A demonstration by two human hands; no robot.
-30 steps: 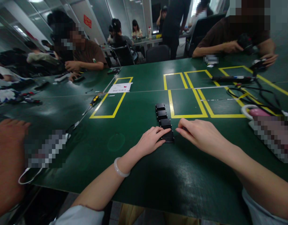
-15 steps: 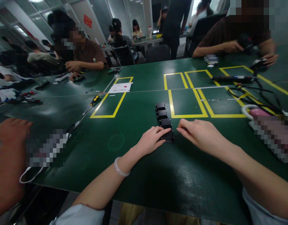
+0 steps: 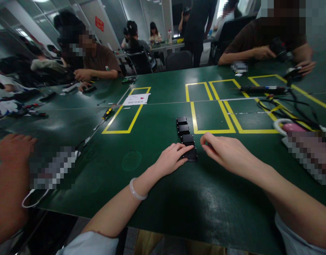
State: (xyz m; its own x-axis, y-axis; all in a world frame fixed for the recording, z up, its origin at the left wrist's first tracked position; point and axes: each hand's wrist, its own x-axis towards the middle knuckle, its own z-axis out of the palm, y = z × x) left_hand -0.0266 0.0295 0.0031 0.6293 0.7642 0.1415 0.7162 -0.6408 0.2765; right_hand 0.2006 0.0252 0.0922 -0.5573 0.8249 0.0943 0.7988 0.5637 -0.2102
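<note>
A row of small black box-shaped pieces with small shiny points along the edges runs away from me on the green table. My left hand lies on the nearest black piece with fingers stretched out. Its index finger reaches across the far part of that piece, and the thumb is by its near left corner. Just right of the row hovers my right hand, thumb and fingers curled together in a pinch. Whatever may be between those fingertips is too small to make out.
Yellow tape rectangles mark the green table. A yellow-black screwdriver and a paper label lie left. Cables and a soldering-iron-like tool lie right. Another person's arm is at far left; co-workers sit opposite.
My right hand has shifted very slightly, its curled fingers a little higher. My left hand and the black pieces have stayed in place.
</note>
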